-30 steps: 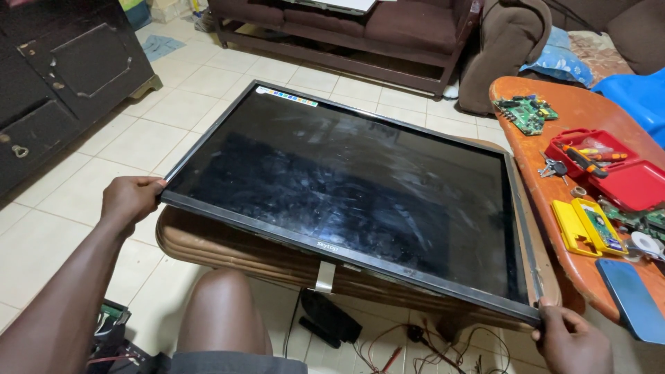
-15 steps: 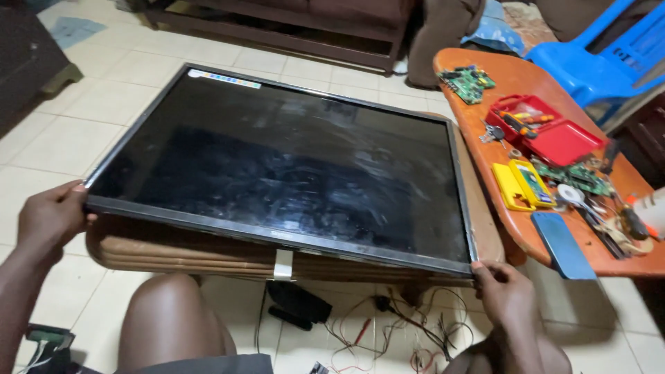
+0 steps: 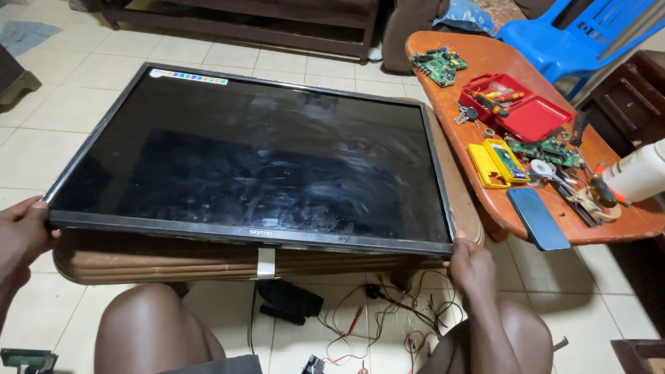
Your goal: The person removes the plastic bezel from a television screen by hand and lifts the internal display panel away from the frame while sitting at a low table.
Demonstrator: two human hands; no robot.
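Both hands clamp the near corners of the flat-screen television (image 3: 249, 159), the left hand (image 3: 19, 232) at the near-left corner and the right hand (image 3: 470, 266) at the near-right, so its glossy, smudged black panel runs left-right between them, lying flat on a low wooden table (image 3: 159, 260).

Home living room used as repair spot: tiled floor (image 3: 76, 104), sofa base (image 3: 242, 28) at top, circuit boards (image 3: 438, 64) and screwdrivers (image 3: 495, 104) spread on table (image 3: 485, 55) at right.
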